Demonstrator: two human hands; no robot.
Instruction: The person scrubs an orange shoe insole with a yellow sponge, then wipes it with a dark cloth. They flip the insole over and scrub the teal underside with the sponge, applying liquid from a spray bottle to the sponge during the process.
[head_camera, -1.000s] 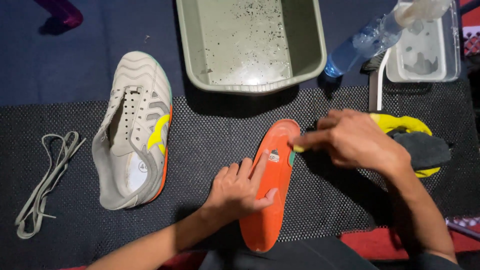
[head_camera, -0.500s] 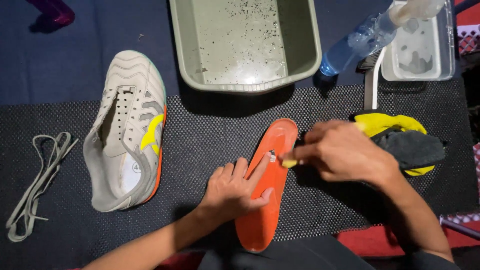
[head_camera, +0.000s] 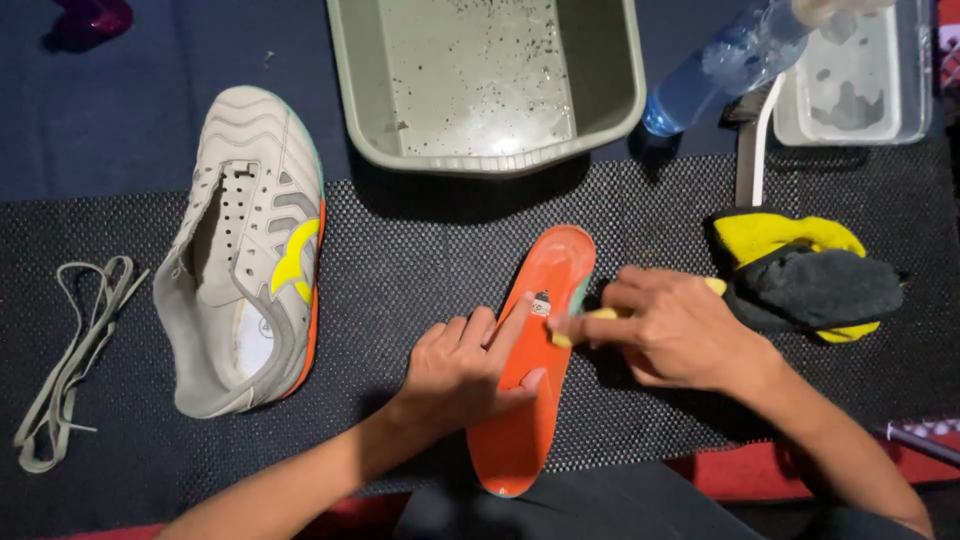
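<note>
Orange and lying lengthwise, the insole (head_camera: 530, 370) is resting on the black mesh mat (head_camera: 420, 250), near the middle of the mat's near edge, its toe end pointing toward the far edge. The left hand (head_camera: 465, 372) is pressing flat on the insole's middle, fingers spread and extended, pinning it down rather than gripping it. The right hand (head_camera: 680, 330) is curling closed around a small yellow brush (head_camera: 585, 318), whose tip is touching the insole just beside a small printed mark. A yellow and dark grey cloth (head_camera: 800, 280) is lying just beside the right hand, toward the mat's right edge. A grey laceless shoe (head_camera: 250, 250) with orange and yellow trim is lying on the mat's left half, well apart from the insole, and loose grey laces (head_camera: 70, 350) are lying near the left edge. Beyond the far edge, a grey-green basin (head_camera: 490, 80) is sitting with speckled water, and a blue bottle (head_camera: 725, 60) is leaning beside a clear tray (head_camera: 860, 80).
</note>
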